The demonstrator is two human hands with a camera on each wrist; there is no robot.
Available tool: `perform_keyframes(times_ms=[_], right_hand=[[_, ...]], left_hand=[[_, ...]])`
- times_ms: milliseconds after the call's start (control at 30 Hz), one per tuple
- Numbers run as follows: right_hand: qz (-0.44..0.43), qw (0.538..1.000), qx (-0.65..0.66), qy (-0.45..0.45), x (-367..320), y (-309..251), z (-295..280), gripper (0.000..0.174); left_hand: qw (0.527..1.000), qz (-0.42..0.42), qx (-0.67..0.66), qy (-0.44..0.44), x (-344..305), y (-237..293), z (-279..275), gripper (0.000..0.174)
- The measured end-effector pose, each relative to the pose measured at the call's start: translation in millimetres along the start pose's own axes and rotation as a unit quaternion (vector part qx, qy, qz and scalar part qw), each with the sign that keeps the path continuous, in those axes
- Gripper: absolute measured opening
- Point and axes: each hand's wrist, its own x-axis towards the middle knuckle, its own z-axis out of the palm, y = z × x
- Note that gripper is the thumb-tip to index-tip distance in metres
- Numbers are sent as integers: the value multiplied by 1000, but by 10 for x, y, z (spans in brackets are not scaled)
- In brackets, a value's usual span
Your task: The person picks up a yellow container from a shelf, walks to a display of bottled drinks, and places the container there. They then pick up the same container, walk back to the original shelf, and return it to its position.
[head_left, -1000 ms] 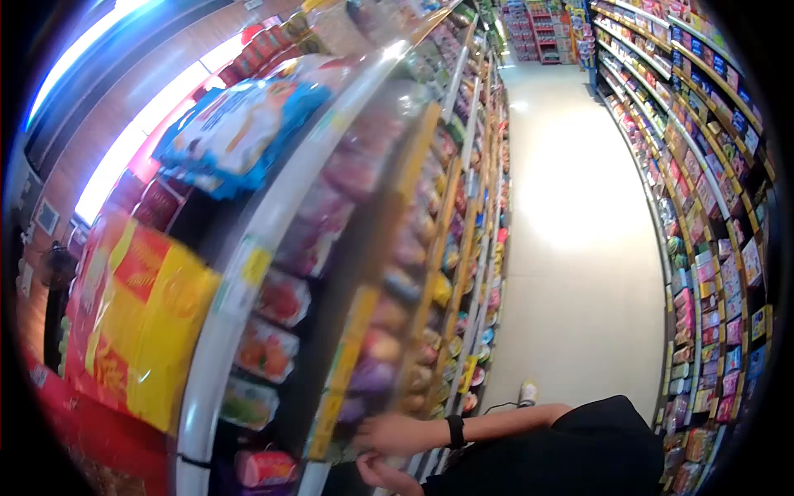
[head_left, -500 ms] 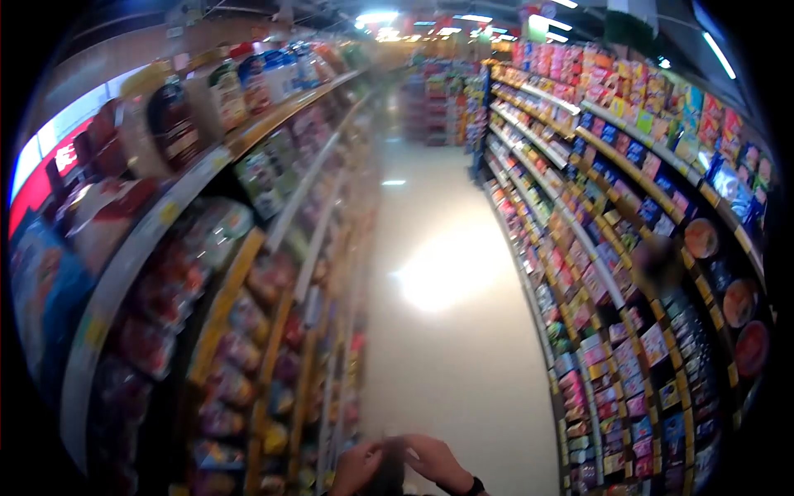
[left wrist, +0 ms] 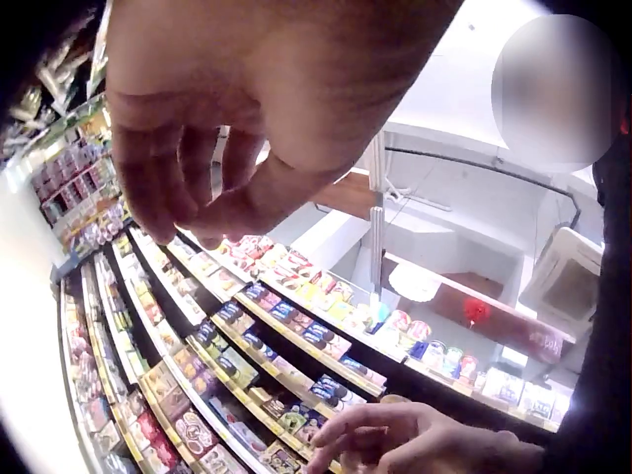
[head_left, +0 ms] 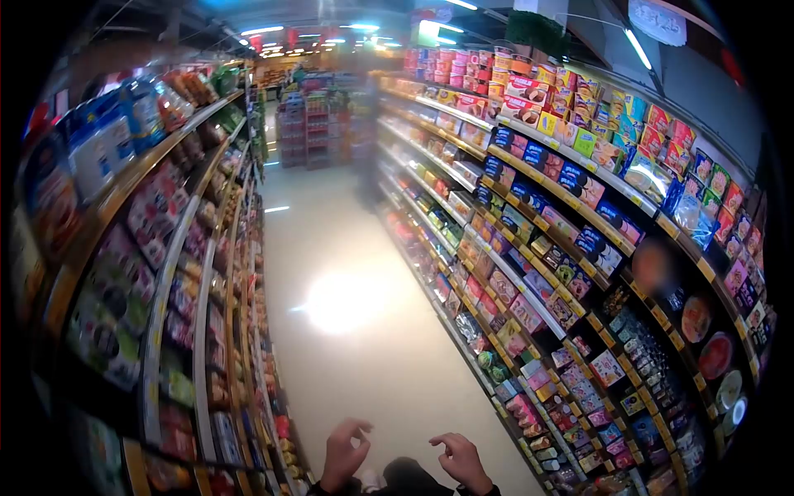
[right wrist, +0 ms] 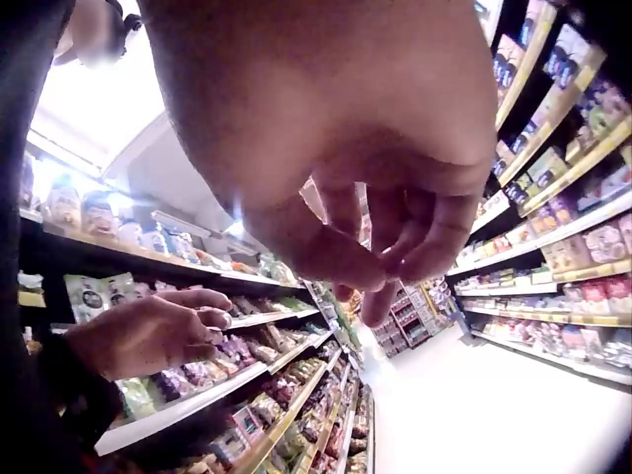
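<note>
Both hands are low in the head view, well apart and touching nothing; the left hand (head_left: 344,456) is raised, its fingers loosely bent and its thumb near the index finger, with nothing in its hold; the right hand (head_left: 465,463) has its fingers bent inward in a loose half-open curl, also holding nothing. The wrist views show the same loose curl in each.

Between the hands, at the bottom edge, is a dark rounded shape (head_left: 407,475), with part of a pale shoe (head_left: 370,478) beside it; beneath lies the pale floor (head_left: 372,388) of an aisle, with a bright glare patch (head_left: 343,302) farther up.

Nearest on either side are the shelves; the left shelves (head_left: 155,331) bear rows of packets (head_left: 107,310), with bottles (head_left: 89,157) and bags upright along the top; the right shelves (head_left: 523,291) bear dark blue packs (head_left: 579,183) in rows, round tubs (head_left: 715,355) toward the outer edge, and bright boxes (head_left: 523,99) along the top.

At the far end stands a red rack (head_left: 318,128); overhead are a dark green plant (head_left: 535,31) and strip lights (head_left: 637,48); a stretch beside the rack is blurred.
</note>
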Motion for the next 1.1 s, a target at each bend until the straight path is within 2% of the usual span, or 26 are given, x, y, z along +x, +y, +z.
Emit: perform_keyframes(times_ms=[33, 67, 133, 233, 267, 367, 467, 567, 633, 700, 733, 833, 967, 1100], right_hand=[[14, 1000, 3, 7, 244, -30, 26, 38], [0, 1000, 10, 28, 437, 54, 105, 37], [-30, 997, 25, 68, 829, 245, 311, 35], [46, 994, 82, 56, 1536, 226, 465, 36], [37, 994, 92, 53, 1794, 281, 504, 33], [-101, 991, -9, 83, 2733, 445, 527, 33], [-71, 995, 43, 53, 3817, 332, 360, 32], [-126, 987, 69, 73, 4889, 428, 313, 36], [-152, 984, 73, 63, 5482, 293, 244, 35], [-175, 980, 85, 44, 6062, 123, 129, 35], [-153, 980, 121, 29, 6280, 118, 182, 31], [-191, 971, 145, -11, 7011, 42, 227, 31], [-216, 964, 143, -59, 8113, 61, 362, 39], [-234, 961, 141, -48, 9319, 12, 445, 42]], left_hand=[[1000, 9, 7, -6, 265, -47, -24, 30], [1000, -20, -13, -17, 464, -80, 10, 30], [998, 4, -17, -56, 884, -227, 54, 29], [994, -2, -22, -104, 1520, -407, 148, 30], [995, 29, -34, -88, 1719, -635, 263, 30], [988, 50, -85, -116, 2548, -565, 276, 31], [989, 31, -18, -146, 3521, -658, 294, 31], [989, 35, -62, -131, 4384, -583, 177, 31], [993, 27, -29, -112, 4873, -636, 61, 31], [996, 11, -15, -92, 5396, -794, 13, 32], [997, 19, -23, -71, 5628, -957, 16, 31], [998, -15, -13, -56, 6281, -1301, -23, 29], [999, -10, -37, -15, 7260, -1705, -1, 30], [1000, 22, -1, 3, 8562, -1865, -153, 32]])
